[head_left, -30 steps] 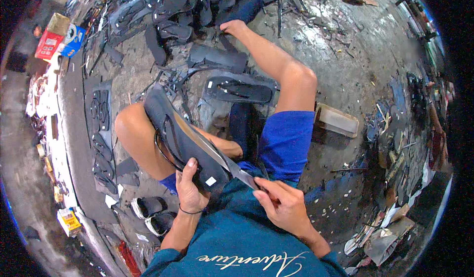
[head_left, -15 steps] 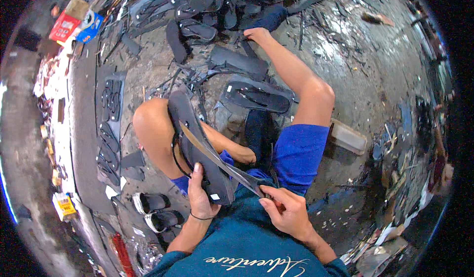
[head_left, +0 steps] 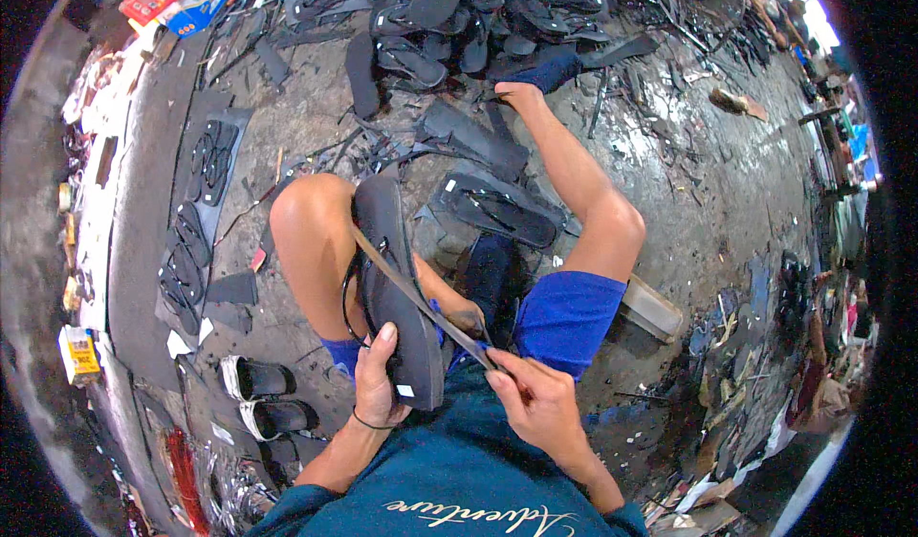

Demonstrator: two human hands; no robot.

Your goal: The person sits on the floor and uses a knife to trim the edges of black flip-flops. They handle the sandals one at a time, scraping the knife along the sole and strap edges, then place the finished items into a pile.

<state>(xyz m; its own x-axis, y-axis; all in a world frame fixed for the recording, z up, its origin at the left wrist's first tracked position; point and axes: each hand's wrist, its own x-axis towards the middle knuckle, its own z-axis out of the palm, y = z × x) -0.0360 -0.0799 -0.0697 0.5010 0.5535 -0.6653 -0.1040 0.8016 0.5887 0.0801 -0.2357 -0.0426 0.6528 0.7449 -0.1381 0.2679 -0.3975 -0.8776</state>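
Black flip-flop [head_left: 413, 360], just right of the left knee [head_left: 308, 210], lengthwise from near to far: clamped at its near left edge in the left hand [head_left: 376, 386], thumb pressed on top. At right, right hand [head_left: 542, 398] closed on the near end of a long metal blade [head_left: 418, 298]. Slants from there to the far left, across the flip-flop's upper face; cannot tell about contact. Beyond, on the floor [head_left: 660, 164], a second black flip-flop [head_left: 497, 209]; farther off, a heap of dark footwear [head_left: 435, 16]. Near left, a pair of white-edged dark slippers [head_left: 263, 381].
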